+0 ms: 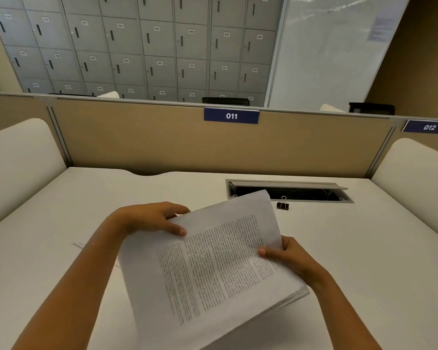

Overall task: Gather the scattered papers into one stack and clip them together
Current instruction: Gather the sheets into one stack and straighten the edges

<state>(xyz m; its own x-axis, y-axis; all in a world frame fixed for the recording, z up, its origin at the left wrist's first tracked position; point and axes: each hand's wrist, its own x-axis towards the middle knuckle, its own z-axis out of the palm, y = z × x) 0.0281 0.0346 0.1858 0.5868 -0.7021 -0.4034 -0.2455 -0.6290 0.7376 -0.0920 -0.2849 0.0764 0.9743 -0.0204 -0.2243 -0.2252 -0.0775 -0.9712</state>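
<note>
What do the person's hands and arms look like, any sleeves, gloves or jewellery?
Both are bare: the left hand and the right hand wear no gloves. The left forearm and the right forearm are uncovered down to the picture's lower edge, so no sleeve shows. No watch, bracelet or ring can be seen on the parts in view.

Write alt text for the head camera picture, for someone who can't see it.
A person's left hand and right hand grip opposite edges of a stack of printed papers, tilted over a white desk. A binder clip lies beyond the papers, beside an open cable slot. A tan divider numbered 011 and grey lockers stand behind.
</note>
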